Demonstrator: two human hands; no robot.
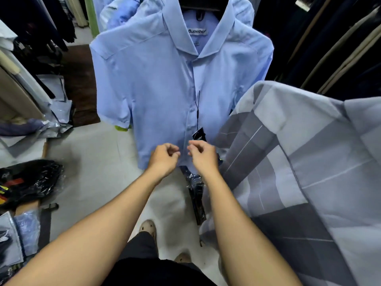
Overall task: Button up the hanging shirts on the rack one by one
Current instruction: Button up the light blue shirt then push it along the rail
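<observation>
Light blue shirt, short-sleeved, hangs straight in front of the person on a dark hanger, its collar spread open and a white label showing inside the neck. The placket looks closed from below the collar down most of the front, with small buttons showing along it. A black tag dangles on a thin cord beside the placket, just above the hands.

Both bare arms reach forward to the shirt's lower front. The left hand has its fingers curled in, pinching the fabric edge on its side of the placket. The right hand is curled the same way, pinching the opposite edge, and the two hands sit close together, almost touching, near the hem.

To the right a grey patterned shirt with thin white lines hangs nearer the camera. Dark garments fill the rails on either side. On the pale floor lie plastic-wrapped clothes at the left and a dark packaged item below the hands.
</observation>
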